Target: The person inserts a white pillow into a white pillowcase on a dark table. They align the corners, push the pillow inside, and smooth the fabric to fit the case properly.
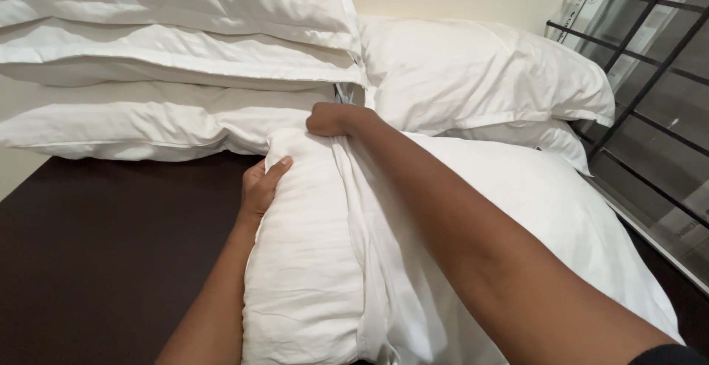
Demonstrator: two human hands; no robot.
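While gripping the pillow [303,262] from both sides: left hand [260,188] flat against its left edge, fingers curled loosely round the corner, thumb on top. Right hand [330,119] fisted tight on the bunched pillowcase [369,210] at the far end, fingers fully closed on the cloth. Pillow lying lengthwise on the dark surface [96,254], half sleeved in the case. Stacked pillows [162,62] just beyond on the left, two more [480,77] on the right, near black railing [642,62].
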